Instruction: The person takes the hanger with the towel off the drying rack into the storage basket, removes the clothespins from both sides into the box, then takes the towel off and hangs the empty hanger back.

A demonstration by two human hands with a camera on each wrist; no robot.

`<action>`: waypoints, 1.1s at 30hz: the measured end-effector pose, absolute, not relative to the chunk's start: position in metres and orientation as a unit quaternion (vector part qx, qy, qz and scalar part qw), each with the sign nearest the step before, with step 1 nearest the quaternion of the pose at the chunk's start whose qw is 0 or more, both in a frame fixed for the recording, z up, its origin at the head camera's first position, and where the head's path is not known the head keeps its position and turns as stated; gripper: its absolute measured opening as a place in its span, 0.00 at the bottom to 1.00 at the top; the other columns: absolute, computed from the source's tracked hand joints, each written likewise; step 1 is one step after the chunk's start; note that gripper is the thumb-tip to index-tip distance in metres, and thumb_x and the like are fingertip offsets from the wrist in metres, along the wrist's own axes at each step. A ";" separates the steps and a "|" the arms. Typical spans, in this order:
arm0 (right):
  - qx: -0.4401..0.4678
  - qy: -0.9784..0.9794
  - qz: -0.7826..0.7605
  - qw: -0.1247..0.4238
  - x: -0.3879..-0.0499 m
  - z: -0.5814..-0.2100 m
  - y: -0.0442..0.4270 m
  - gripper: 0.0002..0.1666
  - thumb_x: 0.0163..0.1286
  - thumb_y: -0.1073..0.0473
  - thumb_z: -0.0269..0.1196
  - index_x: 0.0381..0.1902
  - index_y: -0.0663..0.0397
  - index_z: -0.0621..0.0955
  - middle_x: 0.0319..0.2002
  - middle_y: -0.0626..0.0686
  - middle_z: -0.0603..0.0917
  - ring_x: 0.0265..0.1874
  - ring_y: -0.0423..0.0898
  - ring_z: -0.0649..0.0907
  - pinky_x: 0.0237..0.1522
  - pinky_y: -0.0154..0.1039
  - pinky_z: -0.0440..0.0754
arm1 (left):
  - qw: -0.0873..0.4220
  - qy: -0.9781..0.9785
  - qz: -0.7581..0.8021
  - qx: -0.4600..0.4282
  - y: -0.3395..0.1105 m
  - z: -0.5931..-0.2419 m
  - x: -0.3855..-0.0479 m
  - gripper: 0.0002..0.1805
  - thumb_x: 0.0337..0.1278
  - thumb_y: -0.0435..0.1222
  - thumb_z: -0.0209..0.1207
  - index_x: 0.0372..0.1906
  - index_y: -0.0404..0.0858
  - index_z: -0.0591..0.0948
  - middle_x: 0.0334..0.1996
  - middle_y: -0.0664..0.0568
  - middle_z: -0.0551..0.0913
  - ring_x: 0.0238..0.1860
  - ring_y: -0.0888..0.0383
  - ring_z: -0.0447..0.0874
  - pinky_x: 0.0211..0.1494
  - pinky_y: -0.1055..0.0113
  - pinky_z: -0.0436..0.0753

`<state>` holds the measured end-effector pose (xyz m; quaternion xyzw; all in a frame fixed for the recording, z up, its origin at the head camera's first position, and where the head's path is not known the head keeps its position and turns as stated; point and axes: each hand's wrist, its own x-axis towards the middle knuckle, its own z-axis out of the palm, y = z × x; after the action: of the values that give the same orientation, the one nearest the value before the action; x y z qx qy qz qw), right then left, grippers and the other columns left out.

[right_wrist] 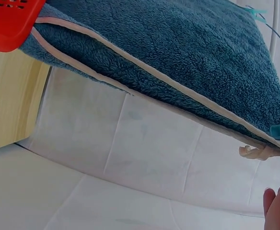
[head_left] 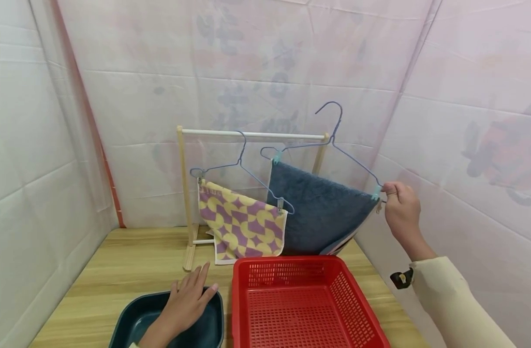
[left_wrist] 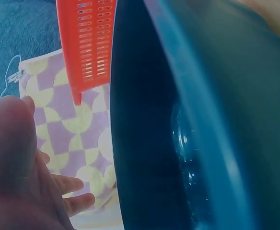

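My right hand [head_left: 402, 210] pinches the right end of a blue wire hanger [head_left: 354, 162], whose hook stands free above the rack's bar, off to its right end. From that hanger a dark blue towel [head_left: 317, 208] hangs by two teal clips [head_left: 376, 192], its lower edge behind the red basket. A yellow and purple towel [head_left: 243, 222] hangs clipped to a second hanger [head_left: 241, 162] hooked over the white bar [head_left: 265, 135]. Over the dark teal basin [head_left: 132, 309], my left hand [head_left: 183, 304] is spread with nothing in it; the left wrist view shows its fingers beside the basin wall [left_wrist: 145, 143].
The red basket [head_left: 309, 261] stands at the front of the wooden table [head_left: 87, 280], right of the basin. The rack's wooden post [head_left: 184, 188] rises behind the basin. Whitish sheets [head_left: 139, 106] enclose the back and both sides.
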<state>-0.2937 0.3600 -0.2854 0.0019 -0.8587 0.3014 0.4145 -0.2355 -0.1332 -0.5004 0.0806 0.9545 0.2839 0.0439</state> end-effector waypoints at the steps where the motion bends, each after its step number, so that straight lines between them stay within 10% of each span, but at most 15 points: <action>1: 0.001 -0.858 0.302 0.416 -0.293 -0.285 0.360 0.25 0.83 0.53 0.45 0.45 0.69 0.81 0.44 0.66 0.80 0.47 0.54 0.75 0.48 0.47 0.67 | 0.041 0.954 0.284 0.082 -0.133 -0.501 -0.236 0.49 0.65 0.73 0.38 0.81 0.49 0.53 0.78 0.40 0.57 0.76 0.34 0.53 0.69 0.22 0.37; 18: -0.018 -0.848 0.315 0.426 -0.276 -0.292 0.366 0.24 0.82 0.52 0.48 0.41 0.67 0.82 0.38 0.54 0.77 0.37 0.27 0.67 0.41 0.36 0.66 | 0.043 0.948 0.299 0.101 -0.131 -0.507 -0.237 0.50 0.64 0.74 0.36 0.81 0.49 0.52 0.78 0.39 0.57 0.77 0.33 0.51 0.69 0.23 0.36; 33: -0.043 -0.832 0.320 0.452 -0.256 -0.297 0.386 0.21 0.81 0.54 0.51 0.40 0.67 0.82 0.31 0.31 0.70 0.34 0.28 0.68 0.39 0.31 0.64 | 0.056 0.946 0.303 0.097 -0.124 -0.508 -0.239 0.49 0.64 0.73 0.37 0.82 0.50 0.51 0.79 0.40 0.55 0.77 0.34 0.50 0.69 0.23 0.34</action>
<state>-0.2561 0.3861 -0.2967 -0.0427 -0.8316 0.3201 0.4519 -0.2386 -0.1240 -0.5077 0.0969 0.9463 0.3033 0.0562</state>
